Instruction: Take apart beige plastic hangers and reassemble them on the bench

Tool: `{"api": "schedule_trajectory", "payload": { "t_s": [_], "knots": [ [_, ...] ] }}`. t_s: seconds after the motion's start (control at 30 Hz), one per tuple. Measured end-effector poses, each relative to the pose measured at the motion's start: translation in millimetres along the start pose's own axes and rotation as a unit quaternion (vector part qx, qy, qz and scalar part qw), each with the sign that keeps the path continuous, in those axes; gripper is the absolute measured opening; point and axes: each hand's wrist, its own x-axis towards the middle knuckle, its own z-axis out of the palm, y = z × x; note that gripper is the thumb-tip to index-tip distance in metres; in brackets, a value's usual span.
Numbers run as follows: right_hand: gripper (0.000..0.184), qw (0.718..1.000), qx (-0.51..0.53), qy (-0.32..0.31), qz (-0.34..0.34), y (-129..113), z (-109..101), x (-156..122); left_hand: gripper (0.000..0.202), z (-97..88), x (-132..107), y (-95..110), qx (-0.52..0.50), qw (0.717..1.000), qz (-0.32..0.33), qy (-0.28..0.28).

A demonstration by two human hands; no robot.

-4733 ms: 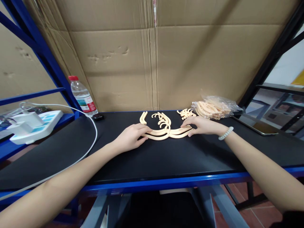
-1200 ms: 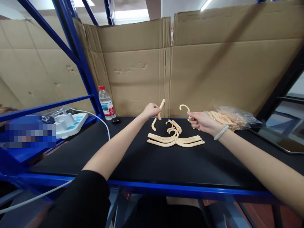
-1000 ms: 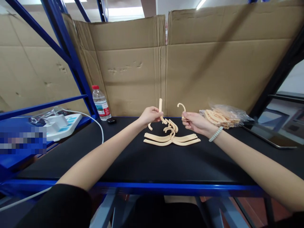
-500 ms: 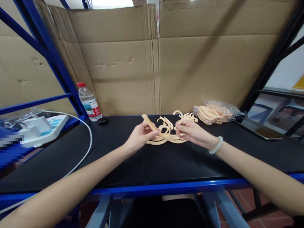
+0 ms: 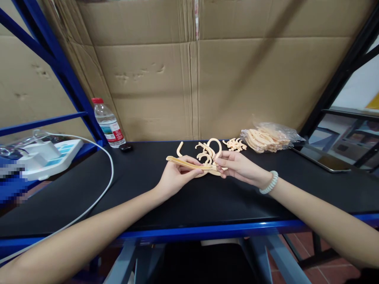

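Observation:
My left hand [image 5: 180, 173] pinches a long flat beige strip [image 5: 174, 160], whose free end points left and whose other end reaches toward my right hand [image 5: 238, 165]. Between the fingers of that right hand is a beige hook-shaped piece [image 5: 215, 141], its curve standing up above the thumb. The two held pieces come together near my fingertips; whether they are joined I cannot tell. Behind and below them lie beige scroll-shaped pieces [image 5: 204, 149] on the black tabletop [image 5: 183, 209], partly hidden by my hands.
A small curved beige piece [image 5: 179, 150] lies at the back, and a pile of small branched pieces [image 5: 235, 144] sits right of centre. Beyond it is a clear plastic bag [image 5: 266, 138] of beige parts. A water bottle [image 5: 110, 128], power strip [image 5: 63, 156] and white cable [image 5: 111, 165] are at left.
My left hand's strip has turned flatter and shifted its near end right. My right hand has moved slightly left with the hook-shaped piece, bringing both pieces together.

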Motion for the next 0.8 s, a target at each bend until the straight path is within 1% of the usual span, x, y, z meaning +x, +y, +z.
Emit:
{"api": "schedule_trajectory", "payload": {
  "t_s": [0.13,0.27,0.4,0.57,0.67,0.8],
  "knots": [
    [0.023,1.000,0.001,-0.015,0.004,2.2,-1.1,-0.3,0.026,-0.3,-1.5,1.9,0.042,0.998,0.026,0.026],
    [0.023,0.999,0.017,-0.031,0.002,2.6,0.7,-1.5,0.023,0.8,-3.7,4.1,0.056,0.997,0.043,0.037],
    [0.025,0.999,0.030,-0.038,0.015,0.9,5.5,-2.9,0.019,2.3,-5.0,4.4,0.086,0.993,0.070,0.051],
    [0.027,0.997,0.028,-0.067,0.021,1.4,6.0,-3.9,0.018,3.0,-5.8,4.7,0.097,0.991,0.083,0.045],
    [0.027,0.997,0.030,-0.071,0.020,2.4,4.4,-3.9,0.016,1.7,-6.8,5.5,0.125,0.985,0.106,0.049],
    [0.026,0.997,0.035,-0.065,0.020,3.0,4.4,-3.4,0.013,-1.3,-7.7,6.0,0.169,0.975,0.141,0.035]
  ]
}}
